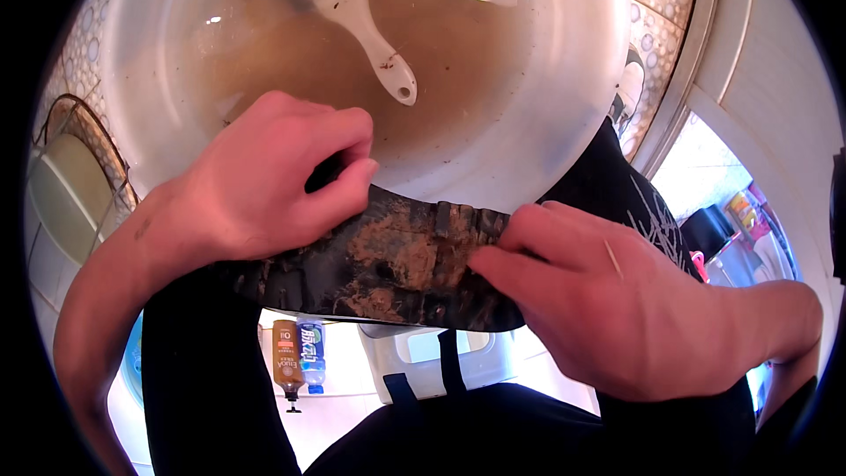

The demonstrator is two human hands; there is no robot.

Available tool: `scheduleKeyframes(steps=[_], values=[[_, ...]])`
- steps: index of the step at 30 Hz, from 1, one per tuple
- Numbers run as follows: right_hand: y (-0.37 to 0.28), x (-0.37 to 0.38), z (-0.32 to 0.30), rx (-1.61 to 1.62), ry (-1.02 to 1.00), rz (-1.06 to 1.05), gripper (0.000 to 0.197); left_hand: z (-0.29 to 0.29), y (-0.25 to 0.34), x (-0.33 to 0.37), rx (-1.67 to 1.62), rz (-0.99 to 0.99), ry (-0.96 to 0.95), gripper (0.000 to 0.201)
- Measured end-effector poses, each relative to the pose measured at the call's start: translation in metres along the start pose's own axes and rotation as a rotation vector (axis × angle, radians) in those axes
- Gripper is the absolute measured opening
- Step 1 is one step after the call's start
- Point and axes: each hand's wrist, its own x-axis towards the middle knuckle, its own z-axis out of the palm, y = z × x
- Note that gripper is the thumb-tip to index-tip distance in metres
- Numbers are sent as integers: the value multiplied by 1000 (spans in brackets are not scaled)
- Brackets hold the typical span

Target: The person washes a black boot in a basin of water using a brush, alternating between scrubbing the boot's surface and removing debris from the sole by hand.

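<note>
A black shoe [388, 256] lies across in front of me with its ridged sole turned up, brown mud caked over the middle and right. My left hand [273, 176] is closed at the shoe's left end, thumb and forefinger pressed together. On the right end, my right hand [608, 300] is closed, with its thumb and forefinger pinched against the muddy tread. The fingers under the shoe are hidden. Just beyond is a large whitish basin [141, 79] of murky brown water. A white-handled brush [352, 13] rests in it, its dark bristle end at the far side.
A pale green lidded container [75, 189] stands at the left. Below the shoe are a brown pump bottle [287, 357], a blue-labelled bottle [312, 353] and a white plastic stool [379, 361]. A door frame [705, 44] rises at the right, above pebble-patterned floor tiles [656, 35].
</note>
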Motion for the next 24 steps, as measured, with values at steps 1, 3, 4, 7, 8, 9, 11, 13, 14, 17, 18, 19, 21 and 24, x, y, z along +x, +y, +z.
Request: scheduleKeyframes(steps=[1, 3, 4, 7, 8, 9, 11, 13, 14, 17, 18, 19, 21, 24], values=[[1, 2, -1, 15, -36, 29, 30, -1, 2, -1, -1, -26, 1, 9], [12, 6, -2, 60, -65, 6, 28, 0, 3, 0, -20, -44, 4, 9], [16, 7, -3, 97, -92, -14, 26, 1, 3, 2, -40, -57, 12, 10], [18, 10, -4, 136, -50, -18, 22, 3, 0, 5, -29, -40, 29, 10], [18, 11, -6, 135, -49, -18, 22, 3, 0, 5, -28, -39, 30, 10], [17, 12, -8, 167, -99, 18, 21, 3, 0, 5, -20, -35, 28, 10], [19, 15, -14, 198, -149, 52, 20, 3, 0, 4, -11, -33, 28, 10], [22, 18, -20, -37, -282, -217, 19, 3, -1, 3, -18, -2, 19, 10], [22, 19, -22, -37, -282, -214, 19, 3, -2, 3, -19, 0, 19, 10], [23, 22, -24, 259, -327, 66, 18, 2, -2, 3, -13, 25, 14, 10], [23, 22, -25, 101, -324, -83, 18, 1, -2, 2, -11, 25, 12, 10], [22, 22, -25, -57, -317, -231, 18, 1, -2, 1, -10, 26, 9, 10], [13, 19, -23, -31, -297, -152, 18, 0, -2, 2, 5, 28, 17, 10], [9, 14, -23, 16, -294, -90, 18, 2, -1, 2, 6, 32, 34, 10]])
